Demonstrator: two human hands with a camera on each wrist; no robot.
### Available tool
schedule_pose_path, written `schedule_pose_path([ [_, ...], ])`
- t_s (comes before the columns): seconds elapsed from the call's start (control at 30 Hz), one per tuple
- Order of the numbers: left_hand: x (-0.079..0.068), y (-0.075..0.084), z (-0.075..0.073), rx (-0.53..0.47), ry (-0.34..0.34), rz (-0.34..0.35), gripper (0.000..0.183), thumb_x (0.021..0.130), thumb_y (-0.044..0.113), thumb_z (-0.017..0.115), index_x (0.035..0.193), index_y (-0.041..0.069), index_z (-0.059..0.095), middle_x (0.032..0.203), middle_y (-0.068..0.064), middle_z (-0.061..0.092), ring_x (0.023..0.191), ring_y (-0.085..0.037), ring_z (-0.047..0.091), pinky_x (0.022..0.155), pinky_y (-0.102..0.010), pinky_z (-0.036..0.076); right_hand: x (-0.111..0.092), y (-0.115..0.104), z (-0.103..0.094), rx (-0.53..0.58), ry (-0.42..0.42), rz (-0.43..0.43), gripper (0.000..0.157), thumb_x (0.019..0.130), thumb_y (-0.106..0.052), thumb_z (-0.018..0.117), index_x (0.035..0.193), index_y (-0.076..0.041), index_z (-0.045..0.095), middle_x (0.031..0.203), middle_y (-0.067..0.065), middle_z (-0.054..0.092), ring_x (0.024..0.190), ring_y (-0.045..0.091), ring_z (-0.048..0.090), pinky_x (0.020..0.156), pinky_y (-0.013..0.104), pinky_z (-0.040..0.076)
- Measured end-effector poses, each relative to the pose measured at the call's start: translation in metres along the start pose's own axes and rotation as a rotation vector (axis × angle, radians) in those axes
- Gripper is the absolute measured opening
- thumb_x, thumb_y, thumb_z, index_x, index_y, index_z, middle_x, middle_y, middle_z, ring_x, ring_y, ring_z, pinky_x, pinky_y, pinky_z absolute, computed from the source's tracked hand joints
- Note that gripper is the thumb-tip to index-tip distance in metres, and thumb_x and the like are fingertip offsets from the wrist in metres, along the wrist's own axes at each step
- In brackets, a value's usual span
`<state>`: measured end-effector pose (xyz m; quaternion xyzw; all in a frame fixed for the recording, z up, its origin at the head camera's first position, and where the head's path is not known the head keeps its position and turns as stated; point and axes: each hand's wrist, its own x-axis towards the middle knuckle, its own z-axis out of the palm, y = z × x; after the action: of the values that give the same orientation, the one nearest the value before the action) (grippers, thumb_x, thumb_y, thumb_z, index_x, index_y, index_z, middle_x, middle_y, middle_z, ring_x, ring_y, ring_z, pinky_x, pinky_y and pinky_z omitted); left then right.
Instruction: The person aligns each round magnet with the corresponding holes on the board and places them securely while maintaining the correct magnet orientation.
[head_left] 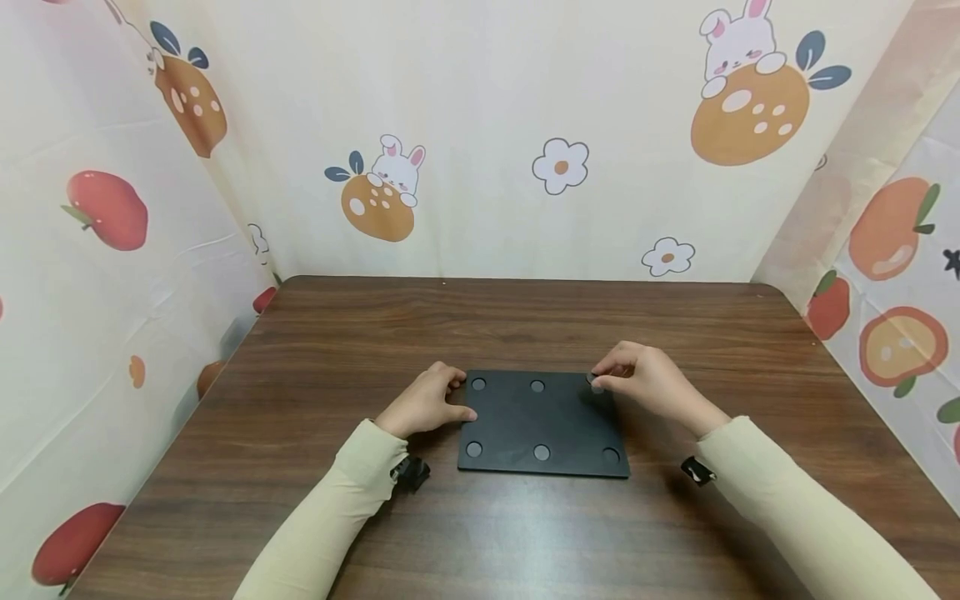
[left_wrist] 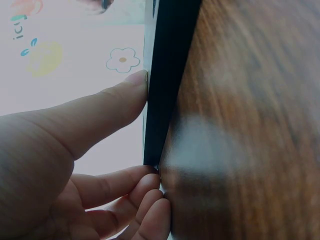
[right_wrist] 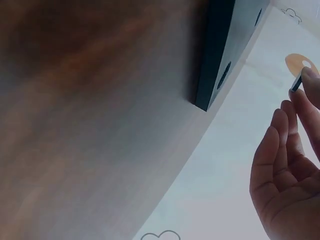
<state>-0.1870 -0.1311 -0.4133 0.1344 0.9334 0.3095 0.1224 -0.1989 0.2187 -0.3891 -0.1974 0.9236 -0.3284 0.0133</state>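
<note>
A flat black rectangular board (head_left: 543, 423) with round recesses along its near and far edges lies on the table. My left hand (head_left: 429, 401) holds the board's left edge, with the thumb on the upper edge and the curled fingers by the far corner. In the left wrist view, the thumb (left_wrist: 117, 102) touches the board edge (left_wrist: 170, 75). Over the far right corner, my right hand (head_left: 651, 379) pinches a small thin disc (right_wrist: 297, 83) between thumb and index finger. The right wrist view shows the disc tilted, its other fingers loosely bent. My hand partly hides the far right recess.
The brown wood-grain table (head_left: 420, 325) extends around the board. Behind it hangs a pale curtain (head_left: 480, 100) printed with rabbits, fruit and flowers, with more printed cloth at both sides. A small black wrist device (head_left: 410, 472) sits by the left cuff, another (head_left: 698, 471) by the right.
</note>
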Motion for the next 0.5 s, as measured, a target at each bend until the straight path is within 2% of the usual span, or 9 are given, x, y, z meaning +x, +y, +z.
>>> schedule_pose_path([
  [0.13, 0.000, 0.000, 0.000, 0.000, -0.002, -0.004, 0.066, 0.080, 0.031, 0.082, 0.134, 0.003, 0.056, 0.119, -0.009, 0.056, 0.110, -0.024, 0.054, 0.094, -0.041, 0.048, -0.011, 0.001, 0.000, 0.002, -0.016, 0.004, 0.010, 0.085, -0.027, 0.077, 0.095, -0.024, 0.076, 0.091, -0.009, 0.065, 0.078, 0.009, 0.057, 0.069, 0.023, 0.048],
  [0.33, 0.001, -0.003, 0.002, -0.003, -0.004, -0.004, 0.066, 0.080, 0.031, 0.082, 0.134, 0.003, 0.056, 0.120, -0.009, 0.056, 0.110, -0.023, 0.054, 0.094, -0.041, 0.048, -0.027, 0.001, 0.001, 0.009, -0.030, -0.003, 0.012, 0.084, -0.027, 0.078, 0.094, -0.022, 0.077, 0.088, -0.009, 0.064, 0.073, 0.007, 0.054, 0.062, 0.022, 0.045],
  [0.5, 0.001, -0.003, 0.002, -0.009, 0.000, -0.003, 0.066, 0.079, 0.031, 0.083, 0.134, 0.003, 0.056, 0.119, -0.008, 0.056, 0.111, -0.024, 0.054, 0.094, -0.041, 0.048, -0.039, -0.003, 0.003, 0.023, -0.047, 0.004, 0.009, 0.083, -0.026, 0.079, 0.091, -0.024, 0.077, 0.089, -0.011, 0.064, 0.073, 0.005, 0.054, 0.063, 0.022, 0.046],
])
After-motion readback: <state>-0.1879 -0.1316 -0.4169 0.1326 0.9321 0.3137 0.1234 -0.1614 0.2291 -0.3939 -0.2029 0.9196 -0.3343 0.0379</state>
